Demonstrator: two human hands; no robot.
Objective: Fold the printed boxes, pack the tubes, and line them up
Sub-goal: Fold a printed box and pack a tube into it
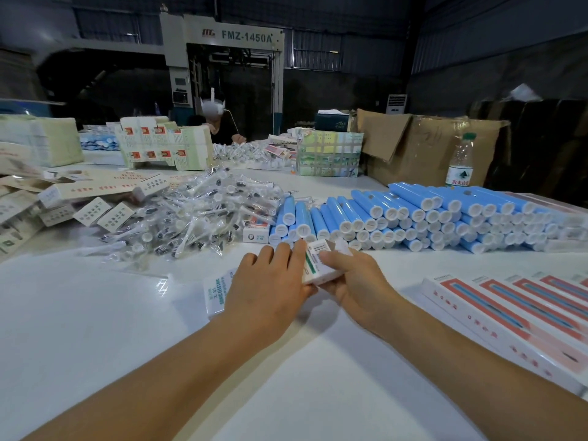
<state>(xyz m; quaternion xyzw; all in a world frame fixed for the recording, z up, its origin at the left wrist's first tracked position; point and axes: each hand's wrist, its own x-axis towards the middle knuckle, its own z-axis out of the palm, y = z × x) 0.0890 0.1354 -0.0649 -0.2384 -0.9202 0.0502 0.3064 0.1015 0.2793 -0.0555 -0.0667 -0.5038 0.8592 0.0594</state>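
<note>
Both my hands hold one small printed box (319, 264) with green and white print, just above the white table. My left hand (270, 281) lies over its left side with the fingers stretched along it. My right hand (353, 275) grips its right end, thumb on top. The box's far flaps stand open. A large stack of blue tubes (413, 214) with white caps lies just beyond the hands. A row of closed pink and white boxes (515, 310) sits side by side at the right. A flat printed sheet (216, 292) lies under my left wrist.
A heap of bagged brush heads (197, 211) lies left of the tubes. Flat printed box blanks (79, 192) are piled at far left. A water bottle (459, 162) and cardboard cartons (423, 144) stand at the back right. A seated person (222, 125) works across the table.
</note>
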